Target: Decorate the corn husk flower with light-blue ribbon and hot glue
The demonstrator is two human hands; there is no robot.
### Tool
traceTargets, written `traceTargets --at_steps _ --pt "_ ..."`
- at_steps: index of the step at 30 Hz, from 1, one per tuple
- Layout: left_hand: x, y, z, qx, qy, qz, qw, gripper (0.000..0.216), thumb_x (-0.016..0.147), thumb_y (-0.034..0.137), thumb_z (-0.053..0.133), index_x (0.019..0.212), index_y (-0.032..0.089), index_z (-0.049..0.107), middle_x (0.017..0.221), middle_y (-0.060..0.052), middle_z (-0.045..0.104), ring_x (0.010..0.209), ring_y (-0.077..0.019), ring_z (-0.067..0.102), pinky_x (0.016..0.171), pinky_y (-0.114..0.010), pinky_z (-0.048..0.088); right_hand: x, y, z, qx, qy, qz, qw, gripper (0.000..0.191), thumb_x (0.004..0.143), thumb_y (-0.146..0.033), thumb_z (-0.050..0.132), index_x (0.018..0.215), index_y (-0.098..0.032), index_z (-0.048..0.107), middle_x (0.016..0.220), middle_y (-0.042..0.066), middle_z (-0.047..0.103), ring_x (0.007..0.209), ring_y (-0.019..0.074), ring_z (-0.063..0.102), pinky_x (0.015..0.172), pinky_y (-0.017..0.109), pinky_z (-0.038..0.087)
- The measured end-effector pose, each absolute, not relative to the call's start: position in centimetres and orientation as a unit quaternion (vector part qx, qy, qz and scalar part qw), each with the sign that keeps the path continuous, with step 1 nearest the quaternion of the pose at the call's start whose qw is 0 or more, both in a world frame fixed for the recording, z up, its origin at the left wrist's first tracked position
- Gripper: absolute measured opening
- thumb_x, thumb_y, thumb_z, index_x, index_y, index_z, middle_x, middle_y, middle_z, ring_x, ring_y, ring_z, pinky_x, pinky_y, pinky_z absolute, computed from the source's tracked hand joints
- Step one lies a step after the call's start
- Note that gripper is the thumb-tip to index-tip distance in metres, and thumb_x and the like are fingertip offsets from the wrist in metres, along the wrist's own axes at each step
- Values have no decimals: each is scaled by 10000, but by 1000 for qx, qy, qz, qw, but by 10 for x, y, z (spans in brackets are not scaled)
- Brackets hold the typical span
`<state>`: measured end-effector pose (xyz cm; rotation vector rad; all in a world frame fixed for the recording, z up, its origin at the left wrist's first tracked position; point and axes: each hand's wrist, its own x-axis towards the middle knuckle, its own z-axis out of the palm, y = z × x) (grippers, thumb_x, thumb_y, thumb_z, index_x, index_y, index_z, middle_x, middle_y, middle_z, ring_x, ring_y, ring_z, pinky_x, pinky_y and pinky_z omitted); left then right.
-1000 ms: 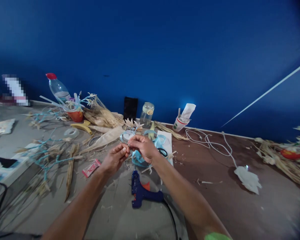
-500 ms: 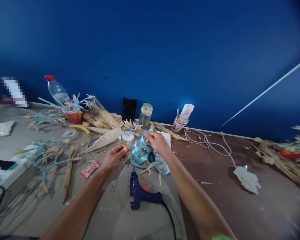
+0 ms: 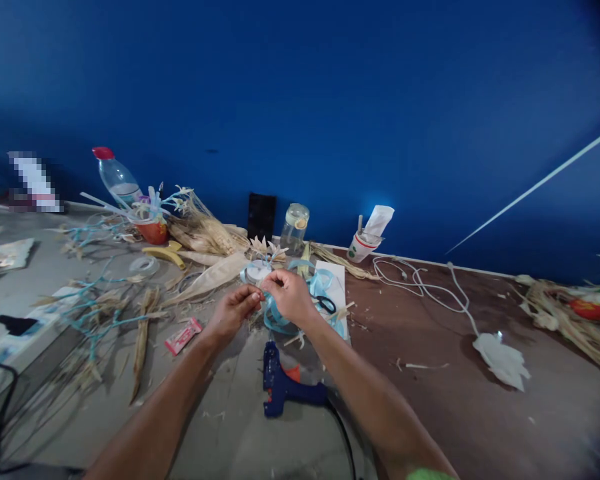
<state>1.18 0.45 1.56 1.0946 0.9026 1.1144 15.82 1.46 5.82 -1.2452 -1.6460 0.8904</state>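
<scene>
My left hand is closed in a pinch over the middle of the table, and the small thing at its fingertips is too hidden to name. Close beside it, my right hand pinches a light blue ribbon, which loops loosely beneath and behind the fingers. A ribbon spool lies just beyond both hands. Below them a dark blue glue gun rests on its side, nozzle pointing away from me. Black-handled scissors lie partly under the ribbon on a white sheet.
On the left spread blue-wrapped stems, dried husks, a pink wrapper and a white power strip. Along the wall stand a bottle, a red cup, a jar and a white cup. A white cable curls at right.
My right hand has moved left and down toward my left hand, drawing the ribbon in. The scissors and white sheet show more. The whole view has shifted slightly.
</scene>
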Motion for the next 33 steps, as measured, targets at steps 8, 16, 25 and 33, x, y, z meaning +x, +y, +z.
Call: traceTargets --at_steps 8,16,25,33 --pt "10 6 12 478 400 484 614 267 654 396 716 672 142 634 552 12 520 503 -74 411 473 -200 269 162 31 58 -544 -621 272 495 124 803 -255 461 715 -202 529 714 27 561 710 163 508 708 282 391" --pt "5 12 4 457 438 511 581 237 686 371 688 715 138 663 549 10 542 450 -61 379 435 -195 250 231 55 66 -573 -531 309 543 363 821 -468 439 569 -207 459 482 -31 417 474 118 410 503 249 341" --pt "10 6 5 466 410 507 598 221 688 330 691 799 139 695 600 -6 599 530 -97 492 540 -230 385 152 12 41 -446 -515 573 456 177 651 -287 616 797 -190 636 679 -26 589 610 104 500 616 237 408" --pt "9 5 10 399 371 532 648 283 698 324 688 911 138 691 663 -24 639 493 -77 493 503 -221 382 161 13 54 -403 -410 599 558 134 680 -306 616 695 -182 567 615 -37 562 461 61 418 482 214 330"
